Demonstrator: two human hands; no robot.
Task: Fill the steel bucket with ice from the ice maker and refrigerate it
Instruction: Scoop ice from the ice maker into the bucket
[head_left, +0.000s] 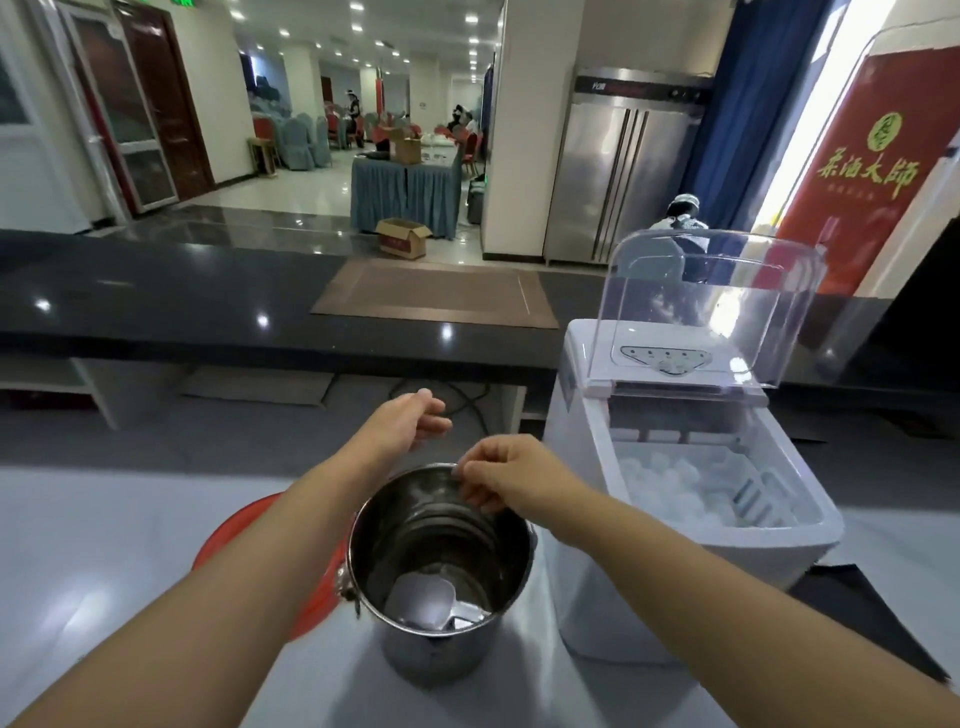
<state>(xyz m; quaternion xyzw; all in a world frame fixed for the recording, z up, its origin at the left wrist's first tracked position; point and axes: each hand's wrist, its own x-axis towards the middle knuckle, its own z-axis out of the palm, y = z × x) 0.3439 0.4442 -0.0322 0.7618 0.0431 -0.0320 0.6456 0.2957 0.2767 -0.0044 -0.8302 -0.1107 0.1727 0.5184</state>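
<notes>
White counter (104, 545): round shiny steel bucket (441, 566) rim is pinched by right hand (511, 475); left hand (410, 423) is held loosely curled, empty; tipping is risked by uneven pull

Both bare forearms reach forward from the lower corners. The left hand (410, 421) hovers with loosely curled, parted fingers (436, 423) gripping nothing. The right hand (511, 473), just right of those fingers and nearer, pinches thumb against fingertips, palm down.

I see a dark glossy counter (208, 291), a steel fridge (618, 176), blue curtain (753, 104), recessed ceiling lights (358, 6), draped table (405, 192).
</notes>
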